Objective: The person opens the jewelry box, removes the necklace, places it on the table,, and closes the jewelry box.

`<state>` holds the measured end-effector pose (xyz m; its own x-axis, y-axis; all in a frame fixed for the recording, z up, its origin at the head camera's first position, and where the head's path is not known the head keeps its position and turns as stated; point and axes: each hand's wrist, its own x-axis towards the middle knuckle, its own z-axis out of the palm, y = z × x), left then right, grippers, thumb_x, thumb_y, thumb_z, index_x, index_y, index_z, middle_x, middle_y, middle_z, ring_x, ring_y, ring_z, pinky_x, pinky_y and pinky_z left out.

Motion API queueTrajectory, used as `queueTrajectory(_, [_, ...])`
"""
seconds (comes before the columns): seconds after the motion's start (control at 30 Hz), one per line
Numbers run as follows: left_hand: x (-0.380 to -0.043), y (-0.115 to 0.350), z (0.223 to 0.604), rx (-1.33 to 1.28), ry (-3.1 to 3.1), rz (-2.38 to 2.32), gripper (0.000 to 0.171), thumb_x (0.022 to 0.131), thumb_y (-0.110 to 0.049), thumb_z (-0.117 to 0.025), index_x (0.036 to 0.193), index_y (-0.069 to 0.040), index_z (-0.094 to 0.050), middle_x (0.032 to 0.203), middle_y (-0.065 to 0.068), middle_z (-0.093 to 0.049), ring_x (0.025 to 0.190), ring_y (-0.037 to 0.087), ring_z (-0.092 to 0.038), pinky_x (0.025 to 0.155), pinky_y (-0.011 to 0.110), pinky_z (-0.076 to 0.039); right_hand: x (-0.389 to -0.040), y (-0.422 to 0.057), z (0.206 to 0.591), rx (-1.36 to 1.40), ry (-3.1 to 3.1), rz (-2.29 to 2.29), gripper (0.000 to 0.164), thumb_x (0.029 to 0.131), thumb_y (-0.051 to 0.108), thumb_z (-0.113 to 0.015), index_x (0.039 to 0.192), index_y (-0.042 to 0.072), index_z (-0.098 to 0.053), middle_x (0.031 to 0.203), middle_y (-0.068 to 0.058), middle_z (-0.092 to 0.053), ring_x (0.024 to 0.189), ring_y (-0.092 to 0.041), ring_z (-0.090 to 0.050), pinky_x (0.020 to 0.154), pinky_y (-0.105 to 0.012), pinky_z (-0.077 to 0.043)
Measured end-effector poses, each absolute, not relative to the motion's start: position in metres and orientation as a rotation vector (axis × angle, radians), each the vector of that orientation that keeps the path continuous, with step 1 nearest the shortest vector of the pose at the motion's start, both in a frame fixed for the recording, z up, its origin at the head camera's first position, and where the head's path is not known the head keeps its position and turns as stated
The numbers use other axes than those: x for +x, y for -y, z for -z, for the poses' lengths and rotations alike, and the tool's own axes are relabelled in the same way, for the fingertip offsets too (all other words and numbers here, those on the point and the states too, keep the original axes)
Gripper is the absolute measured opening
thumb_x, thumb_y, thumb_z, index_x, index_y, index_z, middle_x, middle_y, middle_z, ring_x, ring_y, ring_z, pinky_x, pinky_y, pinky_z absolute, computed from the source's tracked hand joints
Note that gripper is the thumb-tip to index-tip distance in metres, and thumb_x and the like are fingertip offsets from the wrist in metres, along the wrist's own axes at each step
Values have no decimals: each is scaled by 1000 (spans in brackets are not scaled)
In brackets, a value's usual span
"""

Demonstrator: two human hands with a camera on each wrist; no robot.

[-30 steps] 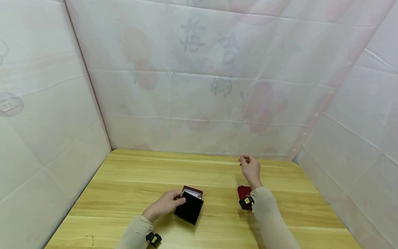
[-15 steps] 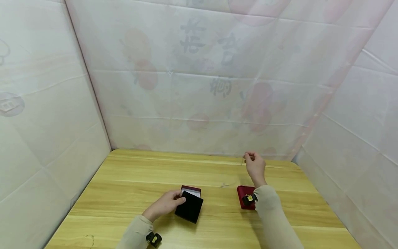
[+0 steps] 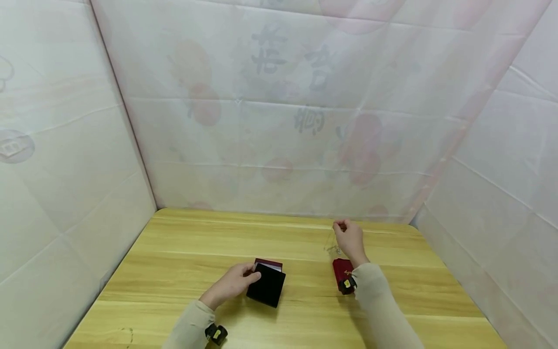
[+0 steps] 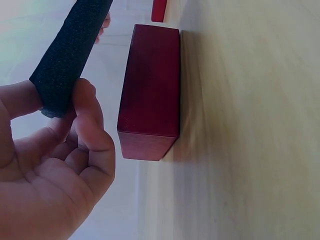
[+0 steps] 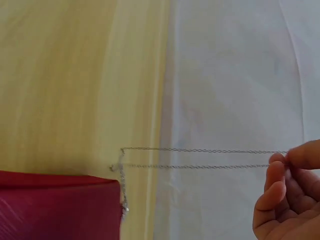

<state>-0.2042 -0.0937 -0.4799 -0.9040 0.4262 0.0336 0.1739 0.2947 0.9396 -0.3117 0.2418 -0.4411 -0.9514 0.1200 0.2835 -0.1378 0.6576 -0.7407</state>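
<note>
My left hand (image 3: pixel 233 282) pinches a black foam pad (image 3: pixel 267 288) by its edge, thumb on one face. In the left wrist view the pad (image 4: pixel 70 55) tilts above the table, apart from a dark red box (image 4: pixel 150 85). Its white inside partly shows behind the pad in the head view. My right hand (image 3: pixel 350 241) is raised towards the table's far edge. Its thumb and fingertips pinch a thin silver chain necklace (image 5: pixel 215 151), which hangs in a loop with its lower end bunched up near a red box piece (image 5: pixel 60 210).
The red piece with gold lettering (image 3: pixel 342 270) lies on the wooden table (image 3: pixel 196 242) under my right wrist. White printed cloth walls (image 3: pixel 279 121) stand behind the table and at both sides. A black camera strap (image 3: pixel 215 334) is on my left wrist.
My right hand has shifted, first rightwards, then back to the left. The chain's lower end has swung right, closer to the red piece. My left hand has barely moved, still holding the pad.
</note>
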Motion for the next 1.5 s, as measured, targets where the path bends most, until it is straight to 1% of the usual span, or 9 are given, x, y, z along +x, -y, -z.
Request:
queueTrajectory(0.17, [-205, 94, 479, 547, -2330, -1678, 27, 98, -24, -53, 79, -6, -46, 65, -1, -41, 55, 11, -39, 52, 23, -36, -306, -227, 450, 112, 2643, -1101, 20, 96, 18, -53, 104, 5, -65, 91, -8, -63, 73, -20, -56, 62, -32, -48])
queueTrajectory(0.37, [-206, 95, 479, 526, -2315, -1679, 29, 99, -25, -52, 77, -7, -43, 64, 0, -38, 52, 12, -36, 51, 24, -35, -302, -207, 462, 223, 2724, -1017, 14, 94, 13, -57, 98, 5, -68, 83, -3, -64, 66, -14, -56, 60, -31, -48])
queueTrajectory(0.47, [-206, 96, 480, 526, -2319, -1679, 31, 99, -25, -52, 76, -7, -41, 65, 0, -37, 53, 13, -35, 52, 24, -34, -300, -199, 467, 274, 2766, -974, 13, 92, 11, -58, 96, 4, -69, 81, -1, -64, 66, -12, -56, 60, -31, -49])
queueTrajectory(0.63, [-205, 95, 479, 526, -2318, -1709, 31, 98, -25, -53, 77, -5, -41, 66, 0, -37, 55, 13, -36, 52, 24, -34, -296, -189, 473, 382, 2837, -900, 13, 91, 9, -60, 95, 2, -69, 80, 0, -64, 68, -12, -57, 61, -31, -50])
queueTrajectory(0.77, [-206, 96, 480, 524, -2339, -1702, 30, 98, -25, -53, 79, -6, -43, 67, 1, -39, 57, 13, -38, 54, 24, -35, -294, -184, 477, 441, 2874, -891, 10, 91, 6, -60, 94, 2, -69, 80, 0, -63, 70, -11, -57, 63, -31, -51])
queueTrajectory(0.97, [-207, 96, 481, 494, -2324, -1721, 27, 98, -24, -53, 82, -4, -46, 67, 1, -40, 57, 13, -39, 53, 24, -36, -293, -178, 481, 479, 2910, -864, 8, 89, 4, -61, 90, 3, -69, 78, 0, -63, 69, -12, -56, 62, -31, -50])
queueTrajectory(1.23, [-205, 94, 480, 460, -2326, -1757, 25, 98, -22, -53, 83, -3, -45, 67, 1, -40, 58, 15, -39, 51, 24, -34, -293, -173, 484, 575, 3008, -848, 8, 88, 4, -62, 85, 7, -69, 80, 1, -63, 73, -12, -56, 64, -32, -50])
queueTrajectory(1.37, [-206, 93, 480, 457, -2334, -1751, 25, 98, -22, -54, 82, -4, -45, 68, 1, -42, 62, 20, -45, 53, 24, -36, -291, -173, 485, 622, 3069, -824, 10, 87, 5, -62, 81, 10, -68, 79, 2, -61, 70, -13, -54, 62, -31, -49])
queueTrajectory(1.5, [-206, 92, 479, 467, -2340, -1746, 25, 97, -23, -55, 83, -4, -47, 69, 3, -44, 65, 24, -48, 53, 25, -37, -289, -172, 484, 654, 3099, -770, 10, 87, 8, -64, 79, 13, -67, 79, 3, -60, 71, -12, -53, 64, -32, -48])
